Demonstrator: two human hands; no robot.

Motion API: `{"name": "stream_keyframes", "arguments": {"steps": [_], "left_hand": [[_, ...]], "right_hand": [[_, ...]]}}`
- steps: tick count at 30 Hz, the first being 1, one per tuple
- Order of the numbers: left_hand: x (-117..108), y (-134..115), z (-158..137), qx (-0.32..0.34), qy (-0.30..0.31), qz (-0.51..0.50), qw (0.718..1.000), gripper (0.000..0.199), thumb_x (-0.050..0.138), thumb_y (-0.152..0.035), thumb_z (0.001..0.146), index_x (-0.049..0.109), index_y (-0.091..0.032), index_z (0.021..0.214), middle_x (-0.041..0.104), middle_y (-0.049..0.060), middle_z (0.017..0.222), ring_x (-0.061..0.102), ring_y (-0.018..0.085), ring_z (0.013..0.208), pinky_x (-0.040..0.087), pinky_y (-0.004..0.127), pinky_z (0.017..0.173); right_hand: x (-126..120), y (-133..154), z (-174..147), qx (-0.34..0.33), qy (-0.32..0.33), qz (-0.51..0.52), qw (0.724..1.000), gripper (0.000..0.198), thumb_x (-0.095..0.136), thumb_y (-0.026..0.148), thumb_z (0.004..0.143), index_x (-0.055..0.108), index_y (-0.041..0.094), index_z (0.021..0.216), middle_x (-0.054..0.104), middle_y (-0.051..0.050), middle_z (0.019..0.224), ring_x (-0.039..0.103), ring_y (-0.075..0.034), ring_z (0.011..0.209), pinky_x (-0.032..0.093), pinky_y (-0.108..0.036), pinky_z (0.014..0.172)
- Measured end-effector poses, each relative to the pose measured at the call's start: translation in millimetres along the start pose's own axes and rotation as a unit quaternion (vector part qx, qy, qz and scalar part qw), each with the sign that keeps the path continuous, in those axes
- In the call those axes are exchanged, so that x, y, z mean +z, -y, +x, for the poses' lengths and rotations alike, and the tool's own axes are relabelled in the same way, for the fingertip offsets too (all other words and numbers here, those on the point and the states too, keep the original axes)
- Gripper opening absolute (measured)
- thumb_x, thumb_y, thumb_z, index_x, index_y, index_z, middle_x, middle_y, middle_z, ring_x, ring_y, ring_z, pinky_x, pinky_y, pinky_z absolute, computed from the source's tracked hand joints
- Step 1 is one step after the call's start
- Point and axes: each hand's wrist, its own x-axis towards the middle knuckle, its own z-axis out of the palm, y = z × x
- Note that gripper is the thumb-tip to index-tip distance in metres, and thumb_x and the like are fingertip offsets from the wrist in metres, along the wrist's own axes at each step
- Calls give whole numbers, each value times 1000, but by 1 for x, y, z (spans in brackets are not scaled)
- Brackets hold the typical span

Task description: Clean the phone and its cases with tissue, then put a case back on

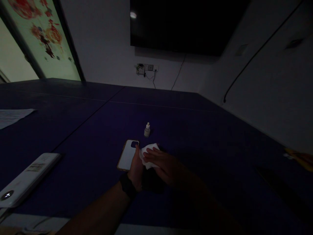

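Observation:
My left hand (pixel 136 167), with a dark watch on its wrist, grips a dark flat phone (pixel 153 182) by its side, thumb up along the edge. Much of that phone is lost in shadow and under my other hand. A white wipe (pixel 152 147) lies against its upper part, pressed there by the fingers of my right hand (pixel 164 163). Just left of my left hand, a pale phone case (pixel 127 156) with a brownish rim and a dark camera cutout rests on the table. Beyond my hands stands a small dropper bottle (pixel 147 131) with a white top.
The dark blue table (pixel 97 127) reaches to the wall. A white power bank (pixel 29 178) lies at left, printed paper (pixel 14 117) behind it. A dark flat object (pixel 276 186) and something yellow (pixel 300 158) are at right. A screen (pixel 183 26) hangs above sockets (pixel 148 67).

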Motion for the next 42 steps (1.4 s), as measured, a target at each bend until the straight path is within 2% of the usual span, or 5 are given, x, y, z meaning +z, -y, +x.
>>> {"name": "stream_keyframes", "arguments": {"steps": [5,11,29,36,42], "left_hand": [[14,-5,-6,-3,-37,14,999,76,31,-75,97,59,-19,140,73,12,108,71,29,100,49,45,100],[10,-11,-12,7,-36,6,999,77,38,-72,96,64,-9,132,74,14,96,73,26,88,53,38,91],[5,-13,-7,-9,-5,8,1000,80,28,-73,97,60,-13,139,72,11,84,68,23,70,53,39,81],[15,-16,-18,30,-7,46,998,77,29,-76,96,58,-21,142,73,13,118,72,28,97,51,45,93],[5,-18,-15,28,-17,49,998,79,30,-73,97,63,-11,135,75,15,102,71,31,100,52,44,94]], "right_hand": [[2,7,-2,74,-116,-41,990,49,41,15,98,55,19,145,59,-12,148,51,-24,142,45,-52,117],[6,31,7,-64,2,8,998,50,45,9,92,57,7,141,57,-17,148,45,-23,146,35,-45,124],[-11,27,1,-23,37,76,996,44,44,10,96,63,16,136,63,-11,143,53,-20,140,36,-45,123],[-15,-1,-15,51,-123,-39,990,42,44,20,101,58,21,141,63,-12,143,55,-26,138,46,-54,115],[-4,20,-2,-5,-10,2,1000,49,45,10,94,59,16,140,59,-13,148,49,-24,143,43,-50,118]]}}
